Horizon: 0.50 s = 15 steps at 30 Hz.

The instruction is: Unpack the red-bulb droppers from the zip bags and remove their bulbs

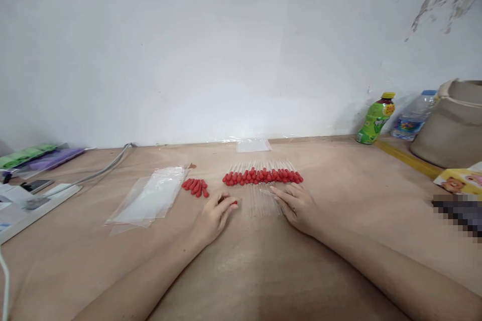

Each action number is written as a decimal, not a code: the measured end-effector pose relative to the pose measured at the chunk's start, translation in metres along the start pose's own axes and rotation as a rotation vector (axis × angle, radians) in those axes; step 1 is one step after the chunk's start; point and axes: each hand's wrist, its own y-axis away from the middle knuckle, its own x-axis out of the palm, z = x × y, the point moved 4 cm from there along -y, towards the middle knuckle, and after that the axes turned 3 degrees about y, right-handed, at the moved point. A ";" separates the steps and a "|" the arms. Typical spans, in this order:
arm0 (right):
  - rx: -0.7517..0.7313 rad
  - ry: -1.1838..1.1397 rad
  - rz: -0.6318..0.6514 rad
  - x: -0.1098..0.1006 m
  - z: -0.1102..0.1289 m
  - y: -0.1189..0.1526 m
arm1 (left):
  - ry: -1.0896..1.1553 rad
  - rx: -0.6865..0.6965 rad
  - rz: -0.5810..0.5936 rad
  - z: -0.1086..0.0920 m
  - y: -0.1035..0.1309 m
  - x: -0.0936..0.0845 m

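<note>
My left hand (pixel 214 216) is closed in a pinch on a red rubber bulb (pixel 235 202), most of it hidden by the fingers. Across from it, my right hand (pixel 297 206) pinches a thin clear tube (pixel 266 192) that points left. Under and beside the right fingers lie several loose clear tubes (pixel 256 204), side by side on the table. Just beyond both hands runs a row of red-bulbed droppers (pixel 263 176), their clear stems pointing to the wall. A small group of loose red bulbs (pixel 196 187) lies left of that row.
Clear plastic bags (pixel 156 195) lie on the left, another bag (pixel 253 145) by the wall. A power strip (pixel 41 210) with a grey cable (pixel 109 166) sits far left. A green bottle (pixel 375 119), a water bottle (pixel 413 118) and a fabric bin (pixel 448 128) stand at back right.
</note>
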 end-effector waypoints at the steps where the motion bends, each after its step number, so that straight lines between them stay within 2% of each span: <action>1: 0.013 -0.009 0.006 0.002 0.001 -0.001 | 0.008 -0.039 -0.023 0.002 -0.001 -0.001; 6: 0.100 -0.081 -0.010 0.007 0.002 -0.008 | -0.061 -0.180 -0.072 0.021 -0.013 -0.017; 13: 0.099 -0.106 0.027 0.014 0.001 -0.010 | -0.091 -0.465 -0.183 0.078 -0.024 -0.059; 15: 0.094 -0.106 0.063 0.015 0.002 -0.010 | -0.109 -0.534 -0.169 0.091 -0.024 -0.068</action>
